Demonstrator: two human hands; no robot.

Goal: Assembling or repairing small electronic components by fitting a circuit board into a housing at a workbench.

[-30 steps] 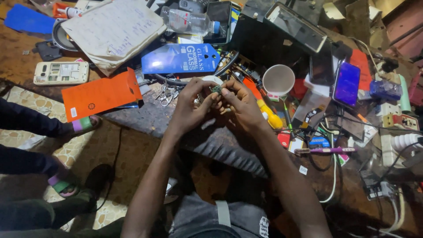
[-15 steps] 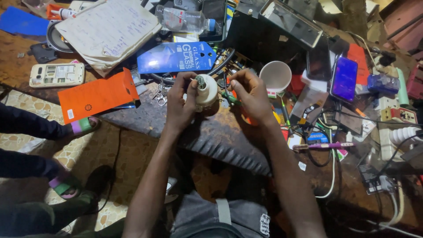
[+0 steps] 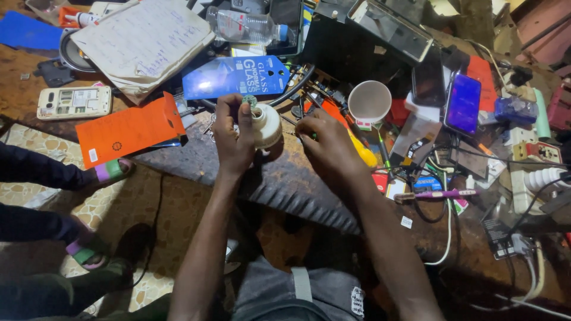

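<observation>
The person's left hand (image 3: 233,138) is clenched around a white, rounded plastic lamp housing (image 3: 266,126), held upright above the edge of the dark, rusted metal-topped workbench (image 3: 285,178). The thumb and forefinger pinch a small green circuit piece (image 3: 250,102) at the top of the housing; whether the piece is attached to the housing cannot be told.

The right hand (image 3: 326,142) sits just beside the housing, to its right, apart from it. Its fingers are curled inward around something thin with a green tip at the knuckles; what it is cannot be told.

Positions relative to the gripped housing:
- Directly behind it: a blue flat cardboard packet (image 3: 235,76).
- To its left, near: an orange flat cardboard box (image 3: 128,129), lying over the bench edge.
- Further left and behind: a cream-coloured phone with its back removed (image 3: 74,101) and a worn paper notebook (image 3: 143,41).
- To its right, behind the right hand: a white paper cup (image 3: 369,101), and a yellow-handled screwdriver (image 3: 364,153) touching the right hand's outer side.
- Well to the right: a phone with a lit purple screen (image 3: 463,103) and a purple toothbrush (image 3: 433,194) among tangled cables.

Another person's sandalled feet (image 3: 98,208) stand on the patterned floor, well left of the grip.
</observation>
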